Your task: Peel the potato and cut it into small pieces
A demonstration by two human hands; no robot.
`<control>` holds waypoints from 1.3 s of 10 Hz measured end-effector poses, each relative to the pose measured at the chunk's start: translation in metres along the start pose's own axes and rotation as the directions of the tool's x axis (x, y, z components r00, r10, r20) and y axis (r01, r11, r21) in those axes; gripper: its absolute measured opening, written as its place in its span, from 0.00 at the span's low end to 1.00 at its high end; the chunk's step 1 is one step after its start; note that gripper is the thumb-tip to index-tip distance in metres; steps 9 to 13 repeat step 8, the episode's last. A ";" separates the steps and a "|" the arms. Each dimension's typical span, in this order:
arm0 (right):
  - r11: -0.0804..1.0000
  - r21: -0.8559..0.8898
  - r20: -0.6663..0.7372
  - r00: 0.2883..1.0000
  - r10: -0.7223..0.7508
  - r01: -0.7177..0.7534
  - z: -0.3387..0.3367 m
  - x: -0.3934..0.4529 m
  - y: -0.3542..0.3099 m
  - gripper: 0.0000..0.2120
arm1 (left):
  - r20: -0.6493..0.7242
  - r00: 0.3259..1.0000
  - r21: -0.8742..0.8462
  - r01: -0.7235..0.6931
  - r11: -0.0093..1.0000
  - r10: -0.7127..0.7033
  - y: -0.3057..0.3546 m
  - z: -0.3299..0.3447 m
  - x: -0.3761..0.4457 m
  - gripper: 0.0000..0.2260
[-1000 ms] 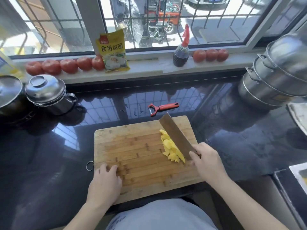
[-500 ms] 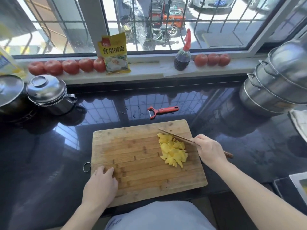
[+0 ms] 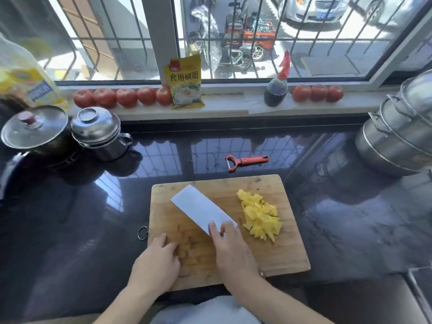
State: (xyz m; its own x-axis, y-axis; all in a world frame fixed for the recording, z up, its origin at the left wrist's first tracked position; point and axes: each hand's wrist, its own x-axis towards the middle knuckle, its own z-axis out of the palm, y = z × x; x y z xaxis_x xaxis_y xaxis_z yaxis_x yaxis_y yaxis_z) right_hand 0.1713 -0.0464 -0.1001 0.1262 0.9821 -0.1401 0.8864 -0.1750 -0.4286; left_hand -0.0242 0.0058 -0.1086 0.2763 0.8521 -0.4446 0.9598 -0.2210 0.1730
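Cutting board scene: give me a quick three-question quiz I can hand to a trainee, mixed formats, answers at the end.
1. True or false: the cleaver lies flat on the cutting board, left of the potato pieces.
2. Multiple choice: where is the red peeler?
A. on the board
B. on the dark counter beyond the board
C. on the windowsill
3. Fill in: the left hand rests on the board with its fingers ____ and holds nothing.

Key:
1. True; the right hand rests at the blade's near end.
2. B.
3. Straight.
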 end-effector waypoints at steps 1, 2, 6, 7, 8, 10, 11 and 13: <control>0.992 0.008 0.034 0.991 0.128 -0.128 0.023 0.017 -0.018 0.33 | 0.006 0.999 0.067 -0.054 0.996 0.054 -0.008 -0.002 -0.004 0.19; 0.971 -0.201 0.076 0.987 0.145 -0.127 0.044 0.017 -0.022 0.41 | -0.046 0.995 0.082 -0.080 0.993 0.084 -0.011 0.005 0.004 0.21; 0.996 -0.001 0.322 0.942 0.090 -0.094 0.017 0.019 -0.021 0.24 | 0.108 0.987 0.203 -0.137 0.970 0.116 -0.017 0.013 0.009 0.25; 0.997 -0.078 0.392 0.920 0.020 0.011 -0.033 0.017 -0.006 0.24 | 0.195 0.980 0.142 -0.072 0.987 0.043 -0.012 -0.010 0.004 0.19; 0.973 -0.225 0.412 0.909 0.057 0.041 -0.108 0.026 0.001 0.15 | 0.097 0.995 0.102 -0.019 0.995 0.009 0.018 -0.069 -0.005 0.12; 0.973 -0.225 0.412 0.909 0.057 0.041 -0.108 0.026 0.001 0.15 | 0.097 0.995 0.102 -0.019 0.995 0.009 0.018 -0.069 -0.005 0.12; 0.973 -0.225 0.412 0.909 0.057 0.041 -0.108 0.026 0.001 0.15 | 0.097 0.995 0.102 -0.019 0.995 0.009 0.018 -0.069 -0.005 0.12; 0.973 -0.225 0.412 0.909 0.057 0.041 -0.108 0.026 0.001 0.15 | 0.097 0.995 0.102 -0.019 0.995 0.009 0.018 -0.069 -0.005 0.12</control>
